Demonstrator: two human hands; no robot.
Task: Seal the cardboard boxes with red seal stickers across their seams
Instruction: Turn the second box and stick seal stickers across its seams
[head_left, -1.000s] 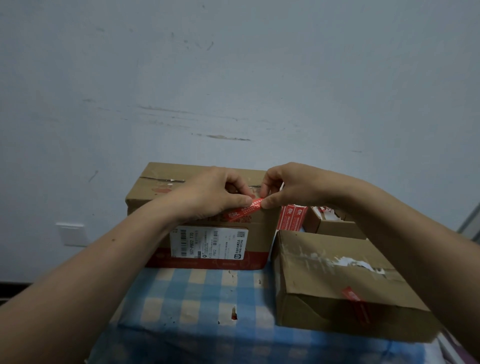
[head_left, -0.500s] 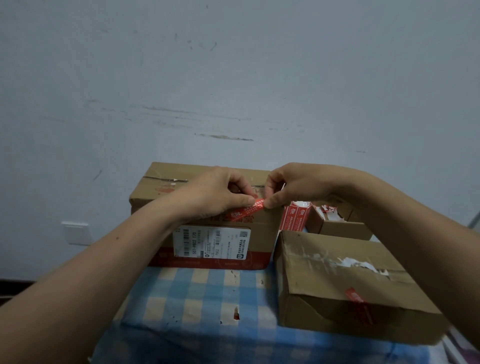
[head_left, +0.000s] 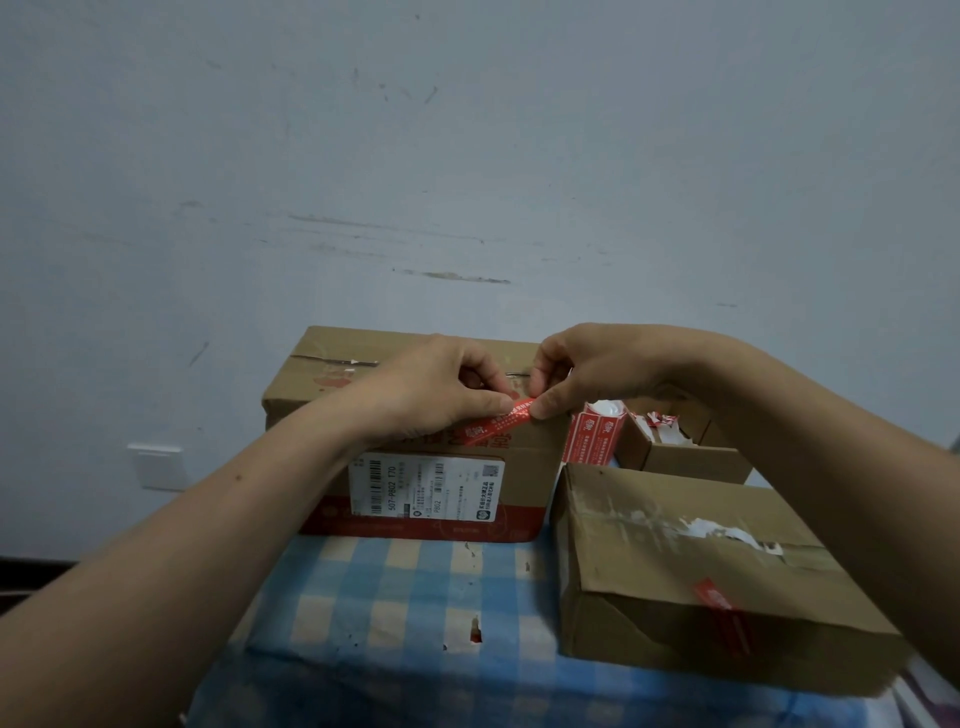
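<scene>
Barely shifted since a second ago. Pinching the red seal sticker (head_left: 498, 425) near its upper end, left hand (head_left: 431, 387) and right hand (head_left: 589, 374) both curled on it, at the front top edge of the rear cardboard box (head_left: 306, 384) on the bench (head_left: 389, 597). Likely feather-light, limp, tacky beneath; best held at the tips, kept taut. Glossy printed film against matte, stiff brown board.

shipping label (head_left: 426, 486) print: illegible | box seam (head_left: 332, 359) middle: behind left hand (head_left: 431, 389)
</scene>
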